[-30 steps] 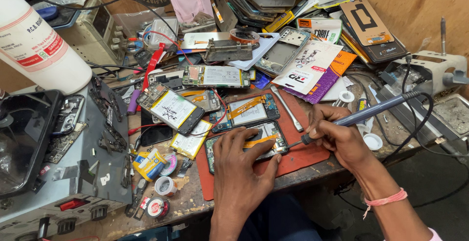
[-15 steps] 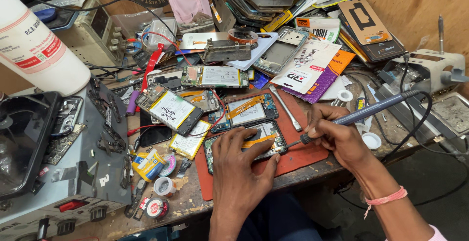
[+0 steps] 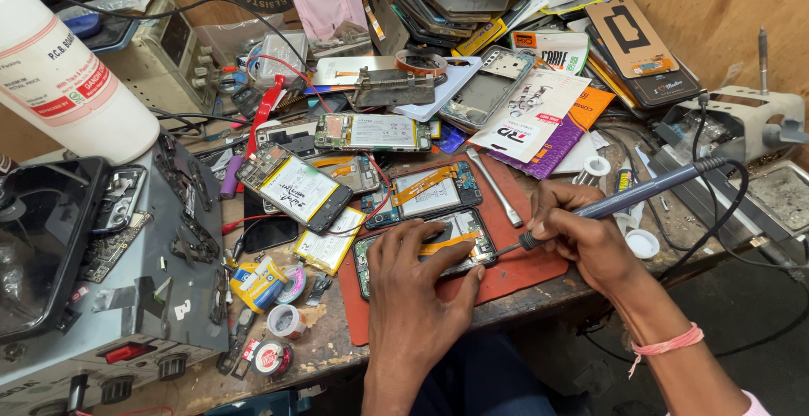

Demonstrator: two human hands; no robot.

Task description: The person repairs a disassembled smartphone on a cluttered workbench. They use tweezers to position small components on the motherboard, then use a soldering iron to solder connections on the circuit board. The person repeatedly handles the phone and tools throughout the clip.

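The left hand (image 3: 417,285) lay flat, pinning the opened phone (image 3: 425,247), long axis left-right. The right hand (image 3: 581,235) gripped the soldering iron (image 3: 624,201), tip touching the phone's right end

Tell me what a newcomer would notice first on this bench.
At the front edge, the left hand presses an opened phone onto a red mat while the right hand holds a soldering iron with its tip at the phone's right end. A big white bottle stands far left.
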